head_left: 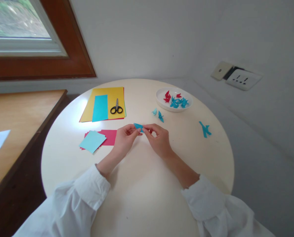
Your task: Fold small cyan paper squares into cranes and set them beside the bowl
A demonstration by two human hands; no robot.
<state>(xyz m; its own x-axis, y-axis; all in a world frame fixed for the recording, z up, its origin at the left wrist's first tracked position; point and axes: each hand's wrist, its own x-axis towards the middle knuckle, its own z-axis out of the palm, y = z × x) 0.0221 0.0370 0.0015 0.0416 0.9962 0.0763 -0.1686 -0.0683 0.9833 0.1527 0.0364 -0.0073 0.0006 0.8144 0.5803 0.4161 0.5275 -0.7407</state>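
Observation:
Between my two hands is a small folded piece of blue paper (pixel 138 126), raised a little over the middle of the table. My left hand (pixel 126 135) pinches its left side with thumb and fingers. On the other side, my right hand (pixel 159 137) pinches the right part. The fingertips cover some of the paper, so its full shape is hidden. Just beyond my hands lie a blue paper crane (pixel 161 116) and a pale blue paper crane (pixel 154 112). Left of my left hand, pale blue square sheets (pixel 93 142) rest on red paper (pixel 109 137).
A white dish (pixel 159 101) at the back right holds several red and blue paper cranes. Black-handled scissors (pixel 116 107) and a blue strip (pixel 100 108) lie on yellow sheets (pixel 87 111). Blue paper scraps (pixel 205 129) are at the right. A wall socket (pixel 243 79) sits beyond the round table (pixel 142 210).

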